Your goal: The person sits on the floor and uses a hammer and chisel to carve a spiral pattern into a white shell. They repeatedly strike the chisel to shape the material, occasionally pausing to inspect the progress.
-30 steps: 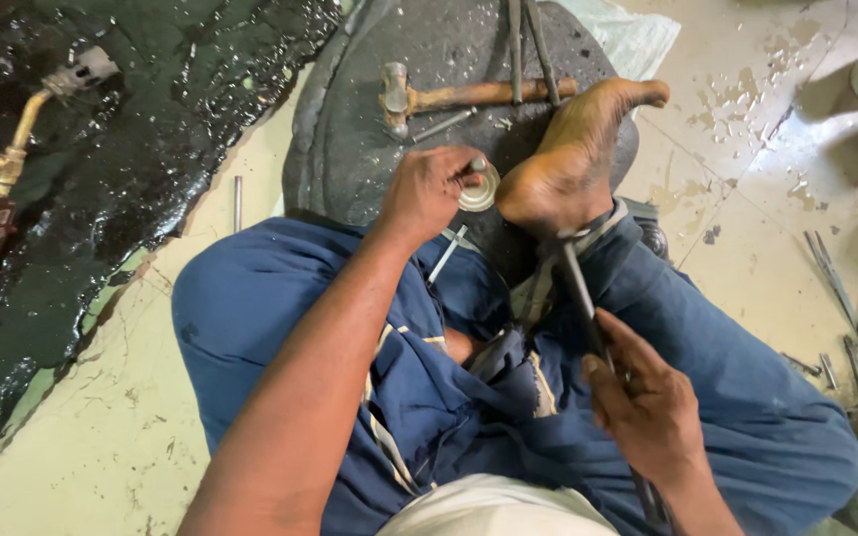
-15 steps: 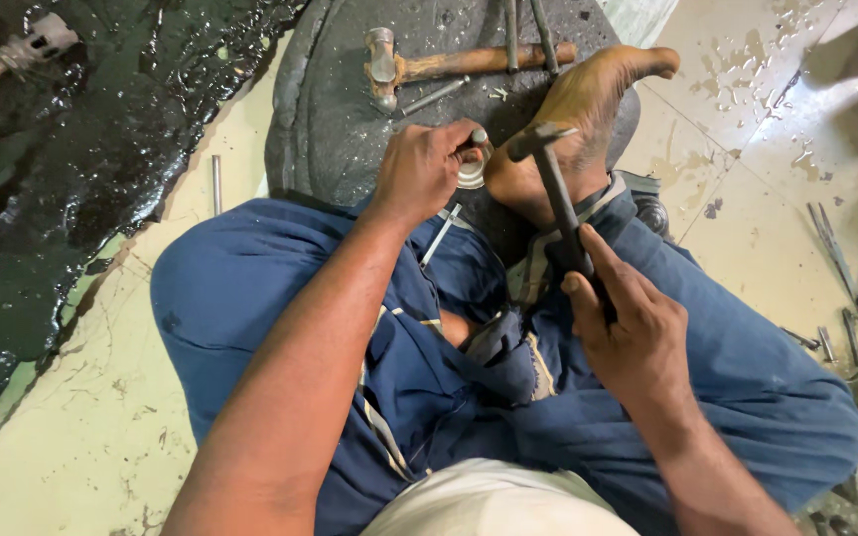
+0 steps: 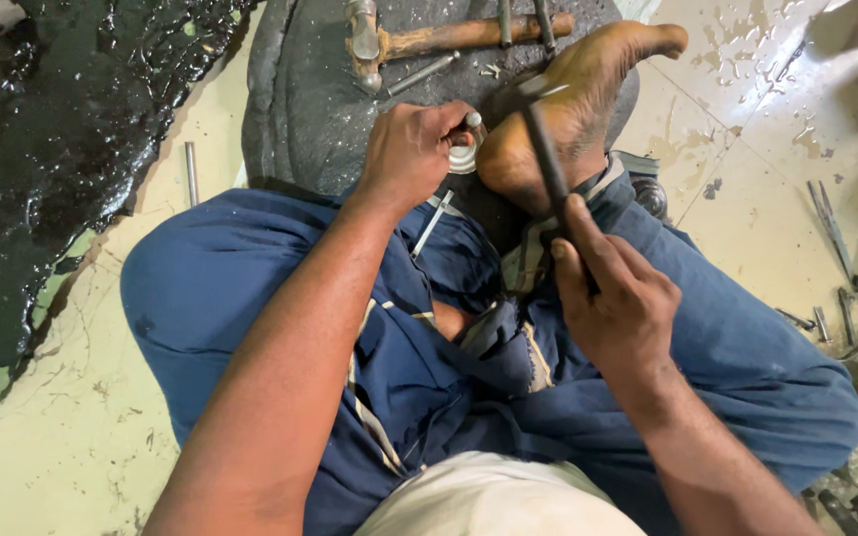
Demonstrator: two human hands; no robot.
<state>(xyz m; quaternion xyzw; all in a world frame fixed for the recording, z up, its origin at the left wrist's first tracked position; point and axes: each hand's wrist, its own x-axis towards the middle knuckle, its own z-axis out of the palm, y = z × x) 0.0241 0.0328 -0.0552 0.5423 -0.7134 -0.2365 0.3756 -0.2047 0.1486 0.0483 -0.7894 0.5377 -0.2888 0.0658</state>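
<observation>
Two hands are working close together here. Your left hand (image 3: 411,151) is pinching a small silvery metal ring (image 3: 463,157) with fingers curled tight, pressing it beside your bare foot (image 3: 558,109) on the dark slab (image 3: 310,99). Your right hand (image 3: 616,308) is gripping a slim hammer (image 3: 538,139), its handle running away from you, head poised just right of the ring.

- A pale, stained tile floor (image 3: 767,129) carries wet splashes at upper right.
- A glossy black wet patch (image 3: 62,169) covers the upper left.
- A dark round slab (image 3: 310,99) lies at top centre.
- Loose metal rods (image 3: 831,233) sit at right.
</observation>
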